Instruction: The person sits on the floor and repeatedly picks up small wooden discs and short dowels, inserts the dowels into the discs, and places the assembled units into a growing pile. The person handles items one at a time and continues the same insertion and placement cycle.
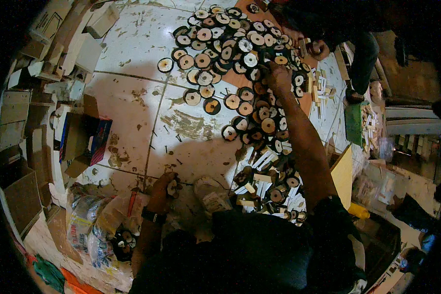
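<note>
My right arm stretches forward, and my right hand [278,81] is over a large pile of round wooden discs [204,34] with dark rims and centre holes. Its fingers bend down among the discs; the fingertips blend into the shadow there, so a grip cannot be made out. My left hand [167,187], with a dark band at the wrist, is held low near my body. Its fingers are curled round something small and pale that I cannot make out. Several loose nails [165,148] lie on the tiled floor ahead of it. More discs [268,126] trail toward me.
Pale wooden strips [263,164] mixed with discs lie near my right side. An opened cardboard box [83,142] stands at left, beside stacked cartons [14,193]. A plastic bag [90,225] sits lower left. At right are a green crate [354,123] and another person's leg [366,63].
</note>
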The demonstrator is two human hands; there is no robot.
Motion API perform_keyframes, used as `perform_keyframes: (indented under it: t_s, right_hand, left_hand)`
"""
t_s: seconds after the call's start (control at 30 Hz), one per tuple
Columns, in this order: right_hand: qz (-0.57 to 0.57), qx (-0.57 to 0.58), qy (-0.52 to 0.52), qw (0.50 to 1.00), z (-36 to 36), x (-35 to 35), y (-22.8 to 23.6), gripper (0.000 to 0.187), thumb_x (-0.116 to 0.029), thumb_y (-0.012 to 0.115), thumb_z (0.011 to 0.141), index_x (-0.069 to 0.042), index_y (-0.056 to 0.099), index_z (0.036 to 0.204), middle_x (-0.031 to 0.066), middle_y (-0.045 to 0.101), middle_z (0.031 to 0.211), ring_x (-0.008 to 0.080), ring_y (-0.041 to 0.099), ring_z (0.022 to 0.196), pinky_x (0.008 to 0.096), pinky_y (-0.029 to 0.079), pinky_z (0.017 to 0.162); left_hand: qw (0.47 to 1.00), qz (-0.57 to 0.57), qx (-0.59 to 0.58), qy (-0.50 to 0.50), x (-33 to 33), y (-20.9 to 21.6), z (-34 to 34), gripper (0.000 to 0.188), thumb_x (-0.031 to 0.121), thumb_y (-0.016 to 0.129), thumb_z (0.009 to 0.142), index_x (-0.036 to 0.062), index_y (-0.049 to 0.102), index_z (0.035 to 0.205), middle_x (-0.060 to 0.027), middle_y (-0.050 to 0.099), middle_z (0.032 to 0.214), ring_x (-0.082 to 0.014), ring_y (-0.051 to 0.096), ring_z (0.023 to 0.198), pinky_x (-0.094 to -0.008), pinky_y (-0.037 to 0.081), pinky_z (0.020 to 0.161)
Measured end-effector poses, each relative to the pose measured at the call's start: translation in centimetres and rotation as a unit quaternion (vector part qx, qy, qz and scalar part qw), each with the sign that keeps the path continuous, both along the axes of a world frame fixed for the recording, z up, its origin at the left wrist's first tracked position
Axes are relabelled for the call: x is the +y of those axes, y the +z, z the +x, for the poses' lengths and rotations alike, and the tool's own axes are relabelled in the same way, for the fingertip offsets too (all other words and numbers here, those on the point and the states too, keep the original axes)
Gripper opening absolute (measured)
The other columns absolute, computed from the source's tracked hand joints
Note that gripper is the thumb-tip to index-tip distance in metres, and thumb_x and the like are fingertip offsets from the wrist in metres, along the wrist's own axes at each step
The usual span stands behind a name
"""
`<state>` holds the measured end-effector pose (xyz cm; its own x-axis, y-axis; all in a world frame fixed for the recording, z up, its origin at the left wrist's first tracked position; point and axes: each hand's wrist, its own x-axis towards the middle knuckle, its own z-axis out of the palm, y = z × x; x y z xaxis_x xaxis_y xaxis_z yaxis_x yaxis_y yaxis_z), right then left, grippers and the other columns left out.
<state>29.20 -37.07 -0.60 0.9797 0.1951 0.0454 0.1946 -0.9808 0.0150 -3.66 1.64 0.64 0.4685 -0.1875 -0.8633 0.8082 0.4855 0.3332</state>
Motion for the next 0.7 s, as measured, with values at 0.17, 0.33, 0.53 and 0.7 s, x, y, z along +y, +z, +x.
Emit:
perform_keyframes:
  t_s: [0.17, 0.33, 0.53, 0.7]
  right_hand:
    - [0.172, 0.096, -0.076, 0.978, -0.1, -0.6, 2.9, 0.039, -0.022, 0.067, 0.08, -0.001, 0.062, 0.113, 0.0201, 0.069, 0.093, 0.0313, 0.067, 0.084, 0.035, 0.052, 0.073]
    - [0.536, 0.215, -0.347, 0.739, 1.8, -1.4, 1.0, 0.028, -0.016, 0.072, 0.084, 0.0, 0.066, 0.106, 0.009, 0.069, 0.096, 0.0211, 0.066, 0.081, 0.0376, 0.053, 0.07]
    - [0.147, -0.038, -0.141, 0.978, 0.8, -0.2, -1.6, 0.044, -0.04, 0.075, 0.073, -0.001, 0.066, 0.092, 0.0201, 0.067, 0.082, 0.0349, 0.066, 0.071, 0.0411, 0.053, 0.063]
    - [0.309, -0.073, -0.021, 0.948, -2.8, 1.2, 0.7, 0.03, -0.025, 0.065, 0.083, 0.002, 0.064, 0.096, 0.0213, 0.068, 0.088, 0.035, 0.067, 0.075, 0.0429, 0.052, 0.063]
  left_hand:
    - [0.998, 0.026, -0.024, -0.044, 0.4, 0.1, -0.3, 0.026, 0.033, 0.059, 0.091, 0.0103, 0.059, 0.103, -0.0019, 0.057, 0.097, -0.0153, 0.055, 0.084, -0.0319, 0.042, 0.066]
    - [0.998, 0.032, -0.024, -0.045, 0.0, -0.9, -0.5, 0.029, 0.032, 0.059, 0.09, 0.0096, 0.059, 0.108, -0.0045, 0.057, 0.103, -0.0162, 0.054, 0.091, -0.0337, 0.045, 0.07]
    - [0.93, 0.199, -0.272, -0.145, 0.4, -1.7, -1.4, 0.029, 0.033, 0.06, 0.089, 0.0103, 0.059, 0.108, -0.0035, 0.057, 0.103, -0.0168, 0.054, 0.093, -0.0331, 0.045, 0.07]
    - [0.989, 0.075, -0.107, -0.069, 0.7, -1.1, -1.5, 0.03, 0.035, 0.06, 0.089, 0.0109, 0.059, 0.107, -0.0034, 0.058, 0.099, -0.0154, 0.055, 0.089, -0.0342, 0.045, 0.068]
